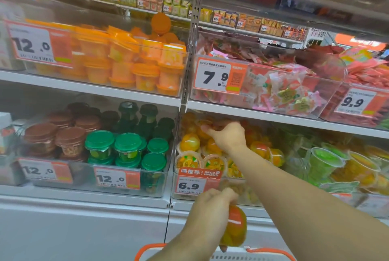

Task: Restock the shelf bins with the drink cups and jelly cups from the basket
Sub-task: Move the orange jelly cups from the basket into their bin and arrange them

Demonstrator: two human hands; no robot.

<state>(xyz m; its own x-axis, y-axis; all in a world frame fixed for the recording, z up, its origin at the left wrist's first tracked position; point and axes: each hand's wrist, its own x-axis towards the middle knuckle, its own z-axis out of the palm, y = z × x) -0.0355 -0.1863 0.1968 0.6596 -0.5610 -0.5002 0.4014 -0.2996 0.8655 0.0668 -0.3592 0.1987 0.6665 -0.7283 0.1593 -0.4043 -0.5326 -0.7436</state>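
Note:
My right hand (228,135) reaches into the clear shelf bin (179,194) marked 6.9 and pinches an orange jelly cup (203,124) at the top of the pile there. Lower down, my left hand (212,208) grips another orange jelly cup (234,227) in front of the bin, above the basket (151,249). Only the basket's orange handles and white rim show at the bottom edge. Several orange jelly cups fill the bin; its back is in shadow under the shelf above.
Left of this bin stand bins of green-lidded cups (126,151) and brown-lidded cups (54,138), both tagged 12.0. The shelf above holds orange-lidded cups (130,64) and wrapped sweets (280,90). Green and yellow jelly cups (328,163) lie to the right.

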